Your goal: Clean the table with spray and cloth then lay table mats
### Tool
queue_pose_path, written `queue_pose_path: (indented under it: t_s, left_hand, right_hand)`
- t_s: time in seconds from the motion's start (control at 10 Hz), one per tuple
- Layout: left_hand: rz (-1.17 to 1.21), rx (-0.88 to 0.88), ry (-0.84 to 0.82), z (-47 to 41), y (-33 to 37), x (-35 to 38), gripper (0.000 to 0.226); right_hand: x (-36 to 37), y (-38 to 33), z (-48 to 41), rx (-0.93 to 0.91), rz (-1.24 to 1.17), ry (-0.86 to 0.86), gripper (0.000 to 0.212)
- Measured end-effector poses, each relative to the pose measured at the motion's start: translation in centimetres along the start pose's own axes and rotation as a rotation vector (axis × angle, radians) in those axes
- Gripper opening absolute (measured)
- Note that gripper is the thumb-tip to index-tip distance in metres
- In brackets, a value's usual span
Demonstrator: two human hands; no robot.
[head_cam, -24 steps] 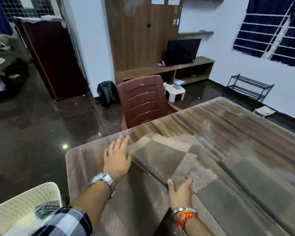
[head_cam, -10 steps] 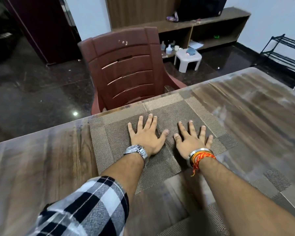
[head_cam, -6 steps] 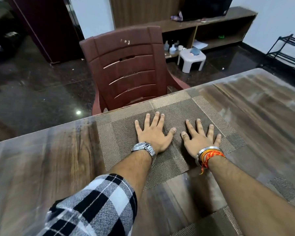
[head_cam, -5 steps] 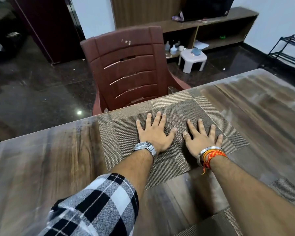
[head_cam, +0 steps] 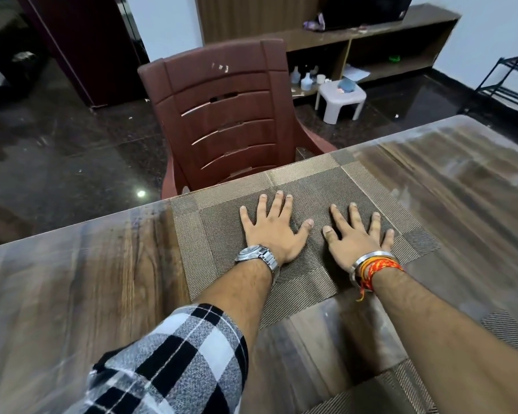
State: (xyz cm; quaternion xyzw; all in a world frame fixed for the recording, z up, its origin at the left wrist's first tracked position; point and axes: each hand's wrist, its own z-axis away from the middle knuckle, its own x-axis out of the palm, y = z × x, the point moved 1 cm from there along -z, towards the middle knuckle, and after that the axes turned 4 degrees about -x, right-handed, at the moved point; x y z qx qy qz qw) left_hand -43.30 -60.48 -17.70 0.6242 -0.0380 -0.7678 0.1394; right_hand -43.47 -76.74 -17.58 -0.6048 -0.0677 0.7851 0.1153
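Both palms flat, fingers spread: left hand [head_cam: 272, 227] & right hand [head_cam: 358, 234] side by side on the mat [head_cam: 308, 186], gripping nothing. Mat sits at table [head_cam: 72, 279] edge by the chair [head_cam: 225, 115]. Risk: glossy top, so lifting off w/ drag could skew it or push it over the edge.

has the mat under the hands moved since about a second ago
No. The mat lies with its far edge along the table edge in front of the chair, as before, both hands flat on it.
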Motion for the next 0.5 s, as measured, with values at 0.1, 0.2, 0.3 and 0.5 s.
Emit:
queue_pose_path:
  t_s: [0.1, 0.2, 0.3, 0.5]
  left_hand:
    - [-0.002, 0.008, -0.008, 0.0, 0.0, 0.0, 0.08]
    - [0.002, 0.009, -0.016, -0.1, 0.0, -0.2, 0.081]
    - [-0.003, 0.018, -0.043, -0.1, -0.1, -0.2, 0.083]
    - [-0.039, 0.099, 0.081, 2.1, -1.0, -1.4, 0.086]
  right_hand:
    - [0.0, 0.0, 0.1, -0.002, 0.003, 0.003, 0.054]
    - [-0.1, 0.1, 0.1, -0.002, -0.01, 0.001, 0.054]
    - [0.0, 0.1, 0.0, -0.015, -0.005, -0.009, 0.054]
    - [-1.2, 0.5, 1.1, -0.059, -0.064, 0.186, 0.059]
